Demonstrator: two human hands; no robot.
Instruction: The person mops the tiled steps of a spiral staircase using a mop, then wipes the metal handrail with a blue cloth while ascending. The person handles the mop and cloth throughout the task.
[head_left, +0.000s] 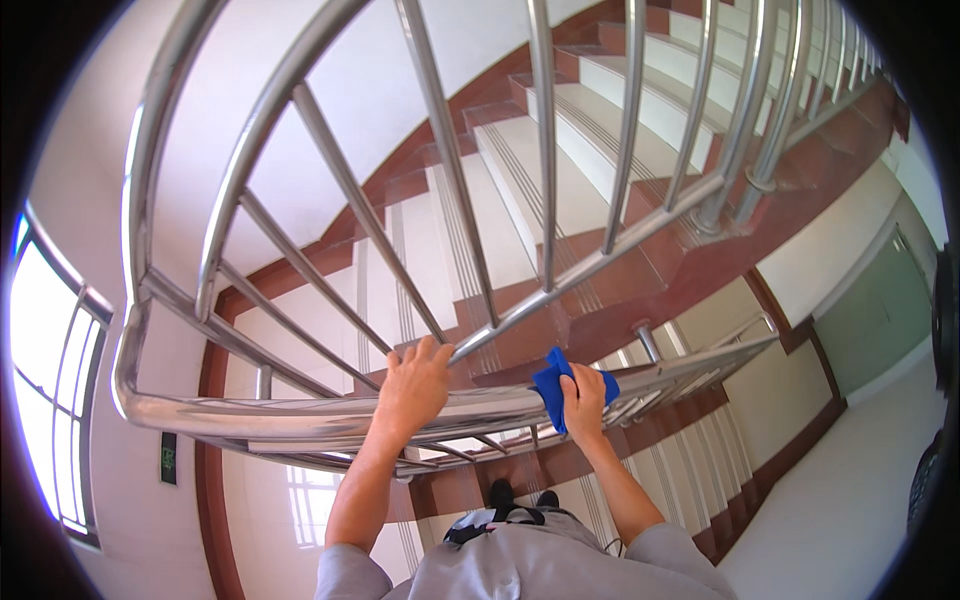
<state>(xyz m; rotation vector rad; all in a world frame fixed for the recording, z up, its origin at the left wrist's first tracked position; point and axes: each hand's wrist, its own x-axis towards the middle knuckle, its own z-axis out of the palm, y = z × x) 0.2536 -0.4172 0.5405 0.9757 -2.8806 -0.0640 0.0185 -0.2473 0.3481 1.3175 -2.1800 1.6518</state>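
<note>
My left hand (416, 379) reaches across a thick stainless-steel handrail (262, 411). Its fingers curl over the railing beside the bottom rail (517, 307) of the rising balustrade; the fingertips are hidden. To the right, my right hand (585, 397) holds a crumpled blue cloth (555, 386) against the handrail. The thumb lies on the near side of the cloth, and blue folds stick out around the fingers. Both forearms extend forward from short grey sleeves.
Steel balusters (546, 150) rise in front, with pale stair treads (502, 217) behind them. Another flight (675, 465) lies below right. At left are a barred window (52, 382) and a dark wall sign (169, 457). A greenish door (874, 300) stands at right. My dark shoes (501, 493) are on the stairs.
</note>
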